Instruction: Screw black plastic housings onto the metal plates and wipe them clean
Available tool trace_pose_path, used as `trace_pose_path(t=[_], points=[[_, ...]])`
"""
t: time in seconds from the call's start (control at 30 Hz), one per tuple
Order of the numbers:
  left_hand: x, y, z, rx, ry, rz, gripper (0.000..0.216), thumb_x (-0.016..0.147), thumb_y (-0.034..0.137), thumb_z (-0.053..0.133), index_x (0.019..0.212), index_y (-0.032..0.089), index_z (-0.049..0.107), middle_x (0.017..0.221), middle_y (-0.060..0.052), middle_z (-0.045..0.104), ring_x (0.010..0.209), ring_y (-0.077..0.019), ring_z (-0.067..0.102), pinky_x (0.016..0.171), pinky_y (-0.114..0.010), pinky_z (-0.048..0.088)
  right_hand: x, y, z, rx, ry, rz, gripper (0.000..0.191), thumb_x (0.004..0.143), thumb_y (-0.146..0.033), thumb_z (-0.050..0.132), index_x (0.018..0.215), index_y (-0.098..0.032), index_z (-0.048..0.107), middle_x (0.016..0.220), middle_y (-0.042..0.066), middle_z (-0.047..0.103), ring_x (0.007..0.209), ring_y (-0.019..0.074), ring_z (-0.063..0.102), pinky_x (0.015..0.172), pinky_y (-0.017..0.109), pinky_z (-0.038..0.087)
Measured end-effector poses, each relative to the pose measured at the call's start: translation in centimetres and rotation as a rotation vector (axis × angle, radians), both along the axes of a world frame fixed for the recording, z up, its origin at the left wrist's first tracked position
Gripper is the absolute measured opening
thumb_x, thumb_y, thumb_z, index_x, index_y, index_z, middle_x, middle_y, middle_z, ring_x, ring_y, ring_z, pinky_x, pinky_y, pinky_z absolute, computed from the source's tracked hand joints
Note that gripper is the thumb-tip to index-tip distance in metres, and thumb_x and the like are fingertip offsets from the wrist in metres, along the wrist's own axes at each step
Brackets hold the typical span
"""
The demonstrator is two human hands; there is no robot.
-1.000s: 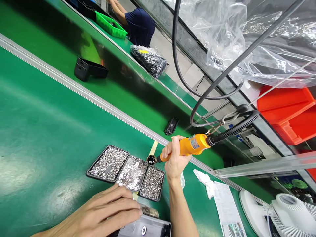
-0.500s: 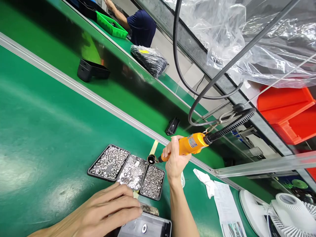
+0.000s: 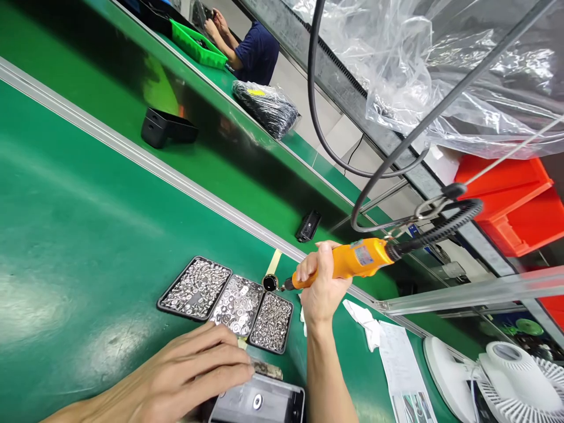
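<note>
My right hand (image 3: pixel 324 282) is wrapped round an orange electric screwdriver (image 3: pixel 359 258), which hangs from a cord and points left. Its bit ends just right of a small round black piece with a gold rim (image 3: pixel 270 282). At the bottom, my left hand (image 3: pixel 198 367) curves over the left side of a dark rectangular housing (image 3: pixel 286 399), its thumb hidden. A ring-shaped washer (image 3: pixel 257 402) shows on the housing's face. Beyond the left fingers are three shallow black trays of small metal parts: a left tray (image 3: pixel 196 288), a middle tray (image 3: pixel 238 305) and a right tray (image 3: pixel 271 323).
Behind the aluminium rail (image 3: pixel 145 160) lie a black bracket-like part (image 3: pixel 167 127) and a small black part (image 3: pixel 308 225). A white cloth (image 3: pixel 368 326), a paper sheet (image 3: pixel 403 370) and a white fan (image 3: pixel 506 376) are at right. Across the line sits a co-worker (image 3: pixel 259 53) beside a green basket (image 3: pixel 198 46).
My right hand and the screwdriver have shifted a little to the right. My left hand stays on the housing. The co-worker's two hands have come into view, holding something dark.
</note>
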State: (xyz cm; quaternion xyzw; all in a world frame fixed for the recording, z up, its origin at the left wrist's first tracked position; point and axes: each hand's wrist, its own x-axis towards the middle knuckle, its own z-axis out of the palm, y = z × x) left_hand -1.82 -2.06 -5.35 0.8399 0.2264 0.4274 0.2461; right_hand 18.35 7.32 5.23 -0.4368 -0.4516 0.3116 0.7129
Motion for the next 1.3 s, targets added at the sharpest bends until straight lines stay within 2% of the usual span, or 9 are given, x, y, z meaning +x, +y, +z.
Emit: trace_pose_path(t=[0.2,0.27,0.33,0.47,0.67,1.0,1.17,1.23,1.3], points=[[-0.3,1.3,1.9,0.092,0.027,-0.119,0.062,0.085,0.037,0.083,0.138,0.018,0.059,0.127,-0.009,0.074,0.118,-0.028,0.067,0.104,-0.04,0.06,0.5,-5.2,5.7,0.014,0.037,0.102,0.014,0.102,-0.035,0.06,0.095,-0.023,0.058,0.055,-0.011,0.038,0.041,0.0055,0.032,0.039,0.016,0.038],[-0.3,1.5,2.5,0.095,0.022,-0.105,0.059,0.088,0.04,0.081,0.138,0.017,0.057,0.127,-0.01,0.074,0.119,-0.0279,0.066,0.103,-0.041,0.06,0.6,-7.6,6.9,0.001,0.046,0.148,0.015,0.105,-0.035,0.054,0.097,-0.023,0.06,0.056,-0.011,0.035,0.041,0.0051,0.028,0.04,0.014,0.038],[-0.2,1.4,2.7,0.101,0.03,-0.095,0.058,0.091,0.044,0.078,0.137,0.017,0.057,0.126,-0.01,0.075,0.12,-0.0277,0.066,0.103,-0.04,0.059,0.4,-9.7,7.3,-0.011,0.056,0.197,0.019,0.107,-0.035,0.049,0.1,-0.023,0.062,0.057,-0.01,0.033,0.041,0.0049,0.026,0.041,0.013,0.038],[-0.1,1.3,2.8,0.109,0.048,-0.107,0.058,0.091,0.048,0.077,0.137,0.017,0.057,0.125,-0.008,0.075,0.118,-0.0264,0.067,0.103,-0.038,0.058,-0.4,-12.5,6.0,-0.028,0.081,0.283,0.02,0.107,-0.037,0.047,0.104,-0.025,0.063,0.057,-0.01,0.03,0.041,0.0052,0.024,0.042,0.013,0.038],[-0.1,1.3,2.9,0.131,0.075,-0.099,0.057,0.093,0.048,0.076,0.137,0.018,0.057,0.124,-0.007,0.076,0.118,-0.0264,0.067,0.099,-0.037,0.058,-1.2,-13.2,3.4,-0.007,0.046,0.324,0.013,0.107,-0.035,0.05,0.106,-0.028,0.062,0.058,-0.01,0.034,0.042,0.0056,0.027,0.044,0.014,0.038],[-0.1,1.3,3.0,0.102,0.096,-0.118,0.057,0.094,0.044,0.076,0.14,0.018,0.055,0.126,-0.007,0.076,0.118,-0.0261,0.066,0.101,-0.038,0.056,-1.5,-13.1,2.3,0.003,0.011,0.299,0.011,0.106,-0.035,0.052,0.107,-0.028,0.06,0.059,-0.011,0.034,0.041,0.0059,0.027,0.041,0.015,0.036],[-0.1,1.2,3.2,0.09,0.09,-0.086,0.055,0.092,0.04,0.077,0.139,0.018,0.056,0.124,-0.006,0.076,0.116,-0.0265,0.066,0.096,-0.037,0.057,-1.3,-13.6,1.5,0.066,-0.093,0.299,0.015,0.107,-0.036,0.049,0.116,-0.028,0.059,0.061,-0.01,0.035,0.039,0.0063,0.028,0.037,0.016,0.033],[0.0,1.1,3.5,0.069,0.086,-0.069,0.049,0.093,0.034,0.075,0.136,0.018,0.057,0.122,-0.006,0.076,0.112,-0.0257,0.067,0.09,-0.036,0.058,-1.0,-13.7,1.3,0.091,-0.15,0.388,0.016,0.108,-0.036,0.048,0.118,-0.029,0.057,0.059,-0.01,0.036,0.036,0.0061,0.032,0.037,0.016,0.038],[0.2,1.0,3.8,0.049,0.081,-0.052,0.044,0.092,0.029,0.073,0.133,0.018,0.06,0.121,-0.007,0.076,0.108,-0.0252,0.068,0.085,-0.035,0.058,-0.8,-13.5,1.4,0.016,-0.21,0.458,0.021,0.106,-0.051,0.049,0.104,-0.031,0.056,0.051,-0.012,0.034,0.031,0.006,0.032,0.034,0.015,0.039]])
